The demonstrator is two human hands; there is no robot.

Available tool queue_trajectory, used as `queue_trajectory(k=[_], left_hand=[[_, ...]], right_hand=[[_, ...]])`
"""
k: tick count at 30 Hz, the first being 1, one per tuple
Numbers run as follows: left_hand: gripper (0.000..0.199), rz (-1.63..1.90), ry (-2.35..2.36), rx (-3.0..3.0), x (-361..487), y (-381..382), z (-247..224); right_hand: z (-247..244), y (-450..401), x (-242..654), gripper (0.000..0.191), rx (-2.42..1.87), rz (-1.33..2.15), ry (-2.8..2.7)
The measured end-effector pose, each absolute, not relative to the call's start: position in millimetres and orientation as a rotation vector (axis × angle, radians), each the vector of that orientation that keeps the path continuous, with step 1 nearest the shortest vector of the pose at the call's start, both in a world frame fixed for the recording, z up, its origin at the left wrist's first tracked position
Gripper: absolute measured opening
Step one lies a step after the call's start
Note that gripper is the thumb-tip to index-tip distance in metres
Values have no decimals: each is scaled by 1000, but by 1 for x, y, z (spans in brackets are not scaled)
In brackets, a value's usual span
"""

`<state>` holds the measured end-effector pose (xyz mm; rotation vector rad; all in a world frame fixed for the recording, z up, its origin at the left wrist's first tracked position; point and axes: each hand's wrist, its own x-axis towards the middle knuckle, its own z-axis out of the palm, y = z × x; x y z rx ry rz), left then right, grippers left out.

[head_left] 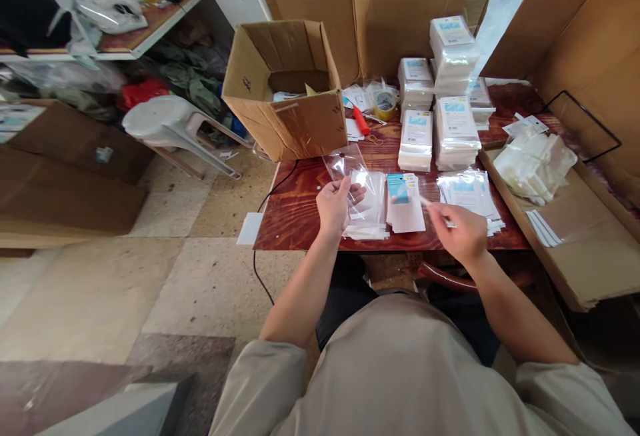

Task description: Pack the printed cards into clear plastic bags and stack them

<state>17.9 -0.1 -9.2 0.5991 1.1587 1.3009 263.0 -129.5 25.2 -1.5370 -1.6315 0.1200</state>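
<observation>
My left hand [337, 203] is closed on a clear plastic bag [345, 159], which is tilted up above a pile of clear bags [367, 216]. Right of that pile lies a stack of printed cards [407, 213], white with blue tops. My right hand [463, 231], slightly blurred, pinches a thin white piece [425, 202] whose tip points at the cards. What kind of piece it is cannot be made out. Beyond my right hand, filled flat packets [470, 193] lie in a loose pile.
Stacks of packaged packets [457, 126] stand at the back of the wooden table [295, 223]. An open cardboard box [305, 123] is at the back left, near a tape roll [385, 104] and red-handled tool [361, 119]. A shallow carton [595, 249] flanks the right; a stool [160, 119] stands left.
</observation>
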Motion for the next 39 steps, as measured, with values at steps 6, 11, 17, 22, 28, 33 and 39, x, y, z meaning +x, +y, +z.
queue_trajectory(k=[6, 11, 17, 22, 28, 33, 39], left_hand=[[39, 1301, 1090, 578, 37, -16, 4], [46, 1255, 1018, 578, 50, -36, 5], [63, 1201, 938, 702, 62, -58, 3], [60, 1161, 882, 730, 64, -61, 8], [64, 1125, 912, 654, 46, -50, 13], [66, 1012, 868, 741, 50, -55, 13], [65, 807, 977, 1073, 43, -44, -3]], right_hand=[[30, -137, 238, 49, -1515, 951, -876], [6, -124, 231, 51, -1503, 788, -665], [-11, -106, 205, 49, -1390, 508, -686], [-5, -87, 204, 47, -1216, 836, -823], [-5, -94, 235, 47, -998, 1371, -982], [-7, -102, 220, 53, -1171, 1206, -807], [4, -97, 233, 55, -1326, 1091, -880]])
